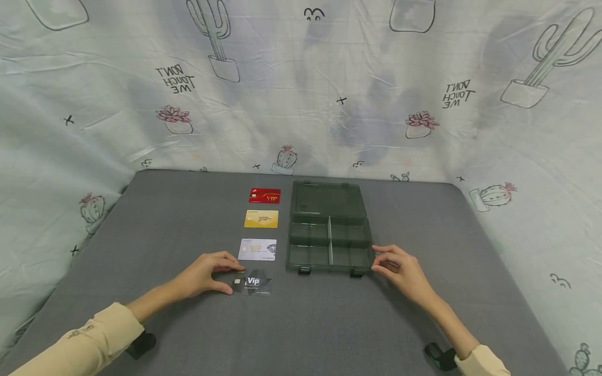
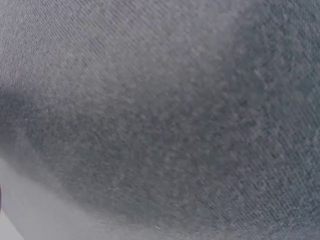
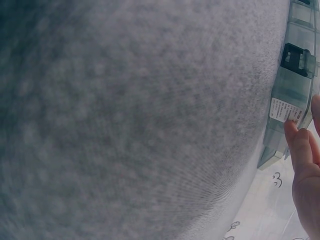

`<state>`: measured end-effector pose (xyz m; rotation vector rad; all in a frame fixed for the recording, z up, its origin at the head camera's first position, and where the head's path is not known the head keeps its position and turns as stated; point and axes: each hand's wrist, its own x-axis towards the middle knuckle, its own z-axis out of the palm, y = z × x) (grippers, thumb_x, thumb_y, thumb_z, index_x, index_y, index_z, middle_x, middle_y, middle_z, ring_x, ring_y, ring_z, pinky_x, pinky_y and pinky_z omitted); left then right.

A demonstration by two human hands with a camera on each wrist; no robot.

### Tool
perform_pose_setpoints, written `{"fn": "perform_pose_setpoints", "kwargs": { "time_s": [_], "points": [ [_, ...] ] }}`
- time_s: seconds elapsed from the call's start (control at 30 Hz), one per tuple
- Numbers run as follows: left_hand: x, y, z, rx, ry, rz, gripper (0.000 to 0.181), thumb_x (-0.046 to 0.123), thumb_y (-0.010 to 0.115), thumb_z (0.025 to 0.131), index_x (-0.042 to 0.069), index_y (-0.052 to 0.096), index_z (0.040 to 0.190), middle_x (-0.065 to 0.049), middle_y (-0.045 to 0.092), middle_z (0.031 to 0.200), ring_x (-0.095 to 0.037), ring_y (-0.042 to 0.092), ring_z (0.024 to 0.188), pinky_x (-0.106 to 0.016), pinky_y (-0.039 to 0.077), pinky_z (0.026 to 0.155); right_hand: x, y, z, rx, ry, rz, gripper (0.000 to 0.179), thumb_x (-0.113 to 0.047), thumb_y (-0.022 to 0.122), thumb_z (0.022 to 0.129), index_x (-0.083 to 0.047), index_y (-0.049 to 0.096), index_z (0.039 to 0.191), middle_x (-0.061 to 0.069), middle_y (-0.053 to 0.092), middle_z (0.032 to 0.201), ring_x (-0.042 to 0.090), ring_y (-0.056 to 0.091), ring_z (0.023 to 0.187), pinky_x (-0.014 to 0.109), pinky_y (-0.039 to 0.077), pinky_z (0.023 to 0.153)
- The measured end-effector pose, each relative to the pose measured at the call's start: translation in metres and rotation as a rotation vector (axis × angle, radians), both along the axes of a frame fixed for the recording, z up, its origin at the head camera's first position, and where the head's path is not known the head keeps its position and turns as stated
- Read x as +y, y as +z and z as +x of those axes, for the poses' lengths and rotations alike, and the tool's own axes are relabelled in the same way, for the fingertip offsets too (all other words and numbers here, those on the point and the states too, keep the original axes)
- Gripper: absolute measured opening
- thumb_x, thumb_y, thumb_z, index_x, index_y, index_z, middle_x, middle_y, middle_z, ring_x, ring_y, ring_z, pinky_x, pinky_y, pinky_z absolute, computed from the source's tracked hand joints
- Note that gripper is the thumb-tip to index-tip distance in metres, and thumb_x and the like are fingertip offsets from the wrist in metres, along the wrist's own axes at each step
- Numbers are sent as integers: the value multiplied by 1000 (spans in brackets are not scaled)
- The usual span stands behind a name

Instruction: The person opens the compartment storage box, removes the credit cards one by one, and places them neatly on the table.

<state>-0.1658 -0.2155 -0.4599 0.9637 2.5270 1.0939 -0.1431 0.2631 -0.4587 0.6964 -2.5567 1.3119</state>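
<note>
In the head view my left hand [image 1: 203, 273] is at the left edge of a clear card marked "Vip" [image 1: 258, 288]. Its fingertips reach the card's upper left corner; the thumb lies apart, at the lower left. A dark green see-through compartment box [image 1: 327, 199] lies with its lid folded back and its compartments facing up. My right hand [image 1: 405, 272] touches the box's right side with its fingertips. In the right wrist view, that hand [image 3: 306, 180] is beside the box wall [image 3: 287, 85], near a white label [image 3: 284, 109]. Only grey cloth shows clearly in the left wrist view.
Above the clear card, a white card [image 1: 256, 254], a yellow card [image 1: 261, 219] and a red card [image 1: 265, 196] form a column left of the box. The grey tabletop [image 1: 301, 334] ends against a printed cloth curtain [image 1: 301, 104]. Two black latches front the box.
</note>
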Motion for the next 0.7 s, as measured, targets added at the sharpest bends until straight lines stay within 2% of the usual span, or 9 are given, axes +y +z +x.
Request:
{"fn": "perform_pose_setpoints", "kwargs": {
  "time_s": [0.17,0.3,0.4,0.47,0.53,0.63,0.7],
  "points": [
    [-5,-1,2,37,3,11,45,21,85,70,9,71,111,4,64,104,-12,61,95,-24,50,83,-1,0,-2,7,-4,1,17,7,74,76,-8,69,84,20,62,111,39,61,102,18,50,81],
    [-9,2,2,66,39,20,43,19,84,71,7,71,111,1,65,105,-15,61,96,-28,52,81,-2,0,-4,3,5,6,17,7,74,76,-7,69,84,20,62,112,38,62,102,19,50,81],
    [-12,4,0,153,108,14,39,15,82,75,6,70,111,-1,64,107,-17,61,97,-34,53,81,0,1,-4,-13,21,27,16,6,74,77,-7,69,85,20,61,114,37,62,103,19,50,81],
    [-14,5,-5,263,161,-8,38,12,79,78,4,69,114,-5,62,111,-21,60,102,-39,51,83,4,6,-3,-35,43,63,16,5,73,78,-7,70,88,20,60,117,34,63,102,21,51,82],
    [-18,8,-11,342,224,-39,45,9,77,80,1,64,122,-13,58,120,-29,56,110,-47,47,89,11,13,-2,-86,84,107,15,2,71,82,-5,70,95,21,58,124,31,63,103,25,52,82],
    [-29,14,-23,411,316,-154,58,14,70,88,2,47,139,-26,44,137,-45,43,123,-61,36,95,24,27,-1,-135,123,176,23,-4,66,88,-1,68,111,20,56,130,30,62,105,33,53,84],
    [-37,20,-31,411,371,-242,62,18,63,94,5,35,147,-30,32,145,-53,31,129,-68,27,98,34,36,0,-118,88,224,29,-9,64,92,-2,65,120,19,55,132,33,59,110,41,52,84]
  ]
}}
